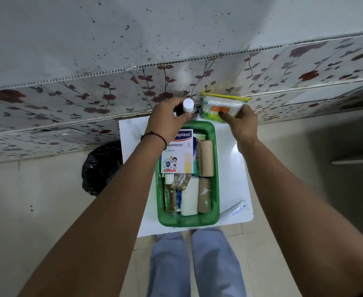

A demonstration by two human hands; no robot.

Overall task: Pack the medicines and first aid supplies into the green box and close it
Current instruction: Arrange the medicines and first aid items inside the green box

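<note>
At the far end of the green box [216, 168] on the bench [236, 168], the left hand [167, 123] grips a rigid white-capped bottle [188, 105] while the right hand [240, 123] pinches a light, crushable cotton-bud packet [221, 108], best held by its edges.

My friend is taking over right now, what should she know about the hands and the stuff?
Left hand: gripping a dark bottle with a white cap, held above the far end of the green box.
Right hand: holding a pack of cotton buds just past the box's far right corner.
Done: the plaster packet, two brown rolls, a white roll and a small clear bottle lie in the box.
Left: put in the bottle and cotton buds, add the tube lying on the white table right of the box, then close it. No lid is in view.
</note>
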